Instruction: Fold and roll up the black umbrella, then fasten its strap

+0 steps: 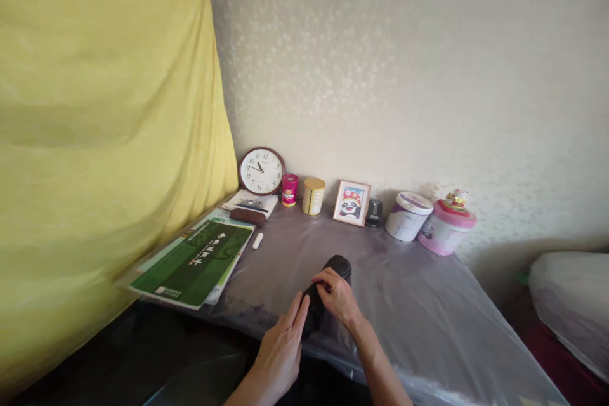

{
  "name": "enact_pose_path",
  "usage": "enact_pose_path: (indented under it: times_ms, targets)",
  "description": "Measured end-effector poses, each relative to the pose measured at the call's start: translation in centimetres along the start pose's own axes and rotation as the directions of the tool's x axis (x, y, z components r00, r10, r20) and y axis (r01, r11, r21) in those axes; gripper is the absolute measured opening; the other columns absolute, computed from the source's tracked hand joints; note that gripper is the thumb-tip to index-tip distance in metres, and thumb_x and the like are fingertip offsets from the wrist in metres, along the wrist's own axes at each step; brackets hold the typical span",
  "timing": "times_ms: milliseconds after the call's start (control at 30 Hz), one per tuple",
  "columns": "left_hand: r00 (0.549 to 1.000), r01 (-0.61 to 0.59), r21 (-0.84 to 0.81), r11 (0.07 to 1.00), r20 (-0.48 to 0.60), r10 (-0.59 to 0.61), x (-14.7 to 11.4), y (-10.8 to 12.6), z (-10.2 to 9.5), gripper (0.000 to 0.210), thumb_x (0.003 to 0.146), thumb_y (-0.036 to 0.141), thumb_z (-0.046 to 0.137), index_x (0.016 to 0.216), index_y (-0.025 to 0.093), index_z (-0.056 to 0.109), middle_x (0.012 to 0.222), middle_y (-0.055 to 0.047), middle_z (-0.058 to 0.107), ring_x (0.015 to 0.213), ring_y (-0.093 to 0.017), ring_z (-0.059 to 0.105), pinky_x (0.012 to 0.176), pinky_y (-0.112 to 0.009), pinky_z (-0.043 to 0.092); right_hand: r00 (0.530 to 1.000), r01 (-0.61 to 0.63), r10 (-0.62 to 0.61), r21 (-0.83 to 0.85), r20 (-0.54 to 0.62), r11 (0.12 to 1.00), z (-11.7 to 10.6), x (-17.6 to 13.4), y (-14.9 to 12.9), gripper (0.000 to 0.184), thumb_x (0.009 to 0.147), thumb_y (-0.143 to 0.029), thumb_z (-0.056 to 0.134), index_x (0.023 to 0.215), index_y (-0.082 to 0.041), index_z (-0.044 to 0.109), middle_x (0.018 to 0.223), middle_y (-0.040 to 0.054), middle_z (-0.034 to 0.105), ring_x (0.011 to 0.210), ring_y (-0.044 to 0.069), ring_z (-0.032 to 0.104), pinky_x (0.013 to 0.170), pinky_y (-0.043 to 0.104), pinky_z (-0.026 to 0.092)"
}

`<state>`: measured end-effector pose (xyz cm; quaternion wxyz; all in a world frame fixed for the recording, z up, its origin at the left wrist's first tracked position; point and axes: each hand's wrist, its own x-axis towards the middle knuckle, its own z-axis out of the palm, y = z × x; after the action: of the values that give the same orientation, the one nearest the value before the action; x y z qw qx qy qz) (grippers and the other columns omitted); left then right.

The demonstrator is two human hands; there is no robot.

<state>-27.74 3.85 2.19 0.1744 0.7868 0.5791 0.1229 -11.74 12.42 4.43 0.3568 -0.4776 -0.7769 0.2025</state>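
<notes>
A long black bundle that looks like a folded umbrella (339,262) lies on the table near its front edge, pointing away from me. My left hand (281,346) holds its near left side, with the fingers straight and pressed along it; the thumb is hard to see. From the right, my right hand (337,297) is closed over the upper part, thumb and fingertips pinching the black fabric. Both hands cover much of the bundle's middle.
The table (409,304) has a clear plastic cover. Green books (190,266), a brown case (247,216) and a small white object (257,241) lie left. Along the wall stand a clock (262,170), tins (313,196), a picture frame (351,203) and tubs (409,216). A yellow curtain (104,108) hangs left.
</notes>
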Motion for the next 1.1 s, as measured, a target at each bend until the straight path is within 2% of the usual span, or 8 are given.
enact_pose_path:
  times_ms: [233, 433, 533, 600, 733, 867, 967, 1100]
  targets:
    - [0.999, 0.008, 0.008, 1.000, 0.040, -0.009, -0.2, 0.3, -0.3, 0.079, 0.070, 0.002, 0.035, 0.142, 0.021, 0.009, 0.150, -0.003, 0.016, 0.130, -0.017, 0.034, 0.102, -0.025, 0.035, 0.997, -0.009, 0.022, 0.157, -0.079, 0.987, -0.4, -0.5, -0.2, 0.020, 0.074, -0.015, 0.047, 0.077, -0.021, 0.066, 0.078, 0.0017, 0.061, 0.070, 0.013, 0.057, 0.065, 0.024, 0.045]
    - [1.000, 0.002, -0.006, 1.000, 0.020, -0.002, -0.2, 0.2, -0.2, 0.077, 0.071, 0.001, 0.032, 0.142, 0.018, 0.009, 0.150, -0.003, 0.014, 0.130, -0.014, 0.034, 0.102, -0.023, 0.033, 0.969, -0.134, 0.187, 0.293, -0.163, 0.947, -3.3, -3.5, 1.0, 0.017, 0.078, -0.029, 0.051, 0.079, -0.020, 0.066, 0.081, 0.0031, 0.061, 0.076, 0.016, 0.057, 0.069, 0.026, 0.045]
    - [1.000, 0.006, -0.019, 1.000, 0.022, -0.005, -0.2, 0.0, -0.2, 0.076, 0.071, 0.004, 0.034, 0.142, 0.018, 0.009, 0.150, -0.004, 0.014, 0.124, -0.016, 0.042, 0.099, -0.024, 0.037, 0.926, -0.205, 0.289, 0.320, -0.242, 0.925, -4.9, -5.5, 2.6, 0.022, 0.075, -0.036, 0.056, 0.083, -0.019, 0.067, 0.087, 0.0056, 0.062, 0.079, 0.018, 0.058, 0.069, 0.027, 0.047]
    - [1.000, 0.023, -0.046, 0.999, 0.014, -0.022, 0.0, -0.3, -0.3, 0.075, 0.071, 0.007, 0.036, 0.141, 0.018, 0.012, 0.150, -0.004, 0.017, 0.119, -0.017, 0.048, 0.097, -0.025, 0.039, 0.879, -0.270, 0.371, 0.330, -0.298, 0.905, -5.6, -6.5, 3.9, 0.026, 0.072, -0.039, 0.057, 0.085, -0.018, 0.067, 0.081, 0.0057, 0.064, 0.074, 0.019, 0.059, 0.068, 0.029, 0.048]
    - [0.998, 0.040, -0.164, 0.986, -0.036, -0.046, 0.7, -1.8, -0.8, 0.067, 0.072, 0.014, 0.041, 0.137, 0.017, 0.025, 0.144, -0.005, 0.034, 0.125, -0.015, 0.042, 0.103, -0.025, 0.033, 0.803, -0.383, 0.506, 0.378, -0.315, 0.843, -6.0, -7.9, 6.3, 0.034, 0.069, -0.044, 0.054, 0.085, -0.017, 0.067, 0.075, 0.0065, 0.067, 0.065, 0.020, 0.061, 0.066, 0.033, 0.050]
    - [0.989, 0.133, -0.190, 0.973, -0.043, -0.144, 1.0, -3.4, -1.4, 0.057, 0.078, 0.021, 0.039, 0.134, 0.015, 0.032, 0.135, -0.007, 0.046, 0.123, -0.016, 0.044, 0.103, -0.028, 0.034, 0.776, -0.425, 0.539, 0.361, -0.327, 0.830, -5.6, -8.9, 7.7, 0.034, 0.068, -0.044, 0.052, 0.082, -0.017, 0.067, 0.075, 0.0071, 0.069, 0.067, 0.022, 0.064, 0.066, 0.034, 0.050]
    - [0.976, 0.176, -0.077, 0.981, -0.112, -0.184, 0.8, -3.7, -1.8, 0.057, 0.084, 0.024, 0.033, 0.138, 0.010, 0.022, 0.143, -0.014, 0.033, 0.126, -0.022, 0.041, 0.099, -0.032, 0.038, 0.794, -0.418, 0.514, 0.322, -0.325, 0.849, -5.3, -9.3, 8.1, 0.034, 0.070, -0.044, 0.049, 0.084, -0.018, 0.066, 0.079, 0.0069, 0.069, 0.068, 0.021, 0.065, 0.067, 0.032, 0.050]
    - [0.985, 0.119, 0.112, 0.987, -0.135, -0.103, 1.0, -3.0, -2.0, 0.073, 0.079, 0.010, 0.037, 0.142, 0.023, 0.003, 0.151, -0.011, 0.008, 0.126, -0.022, 0.040, 0.093, -0.028, 0.043, 0.816, -0.416, 0.480, 0.250, -0.321, 0.874, -5.2, -9.3, 8.2, 0.033, 0.072, -0.042, 0.046, 0.084, -0.019, 0.066, 0.076, 0.0054, 0.070, 0.067, 0.020, 0.065, 0.068, 0.031, 0.050]
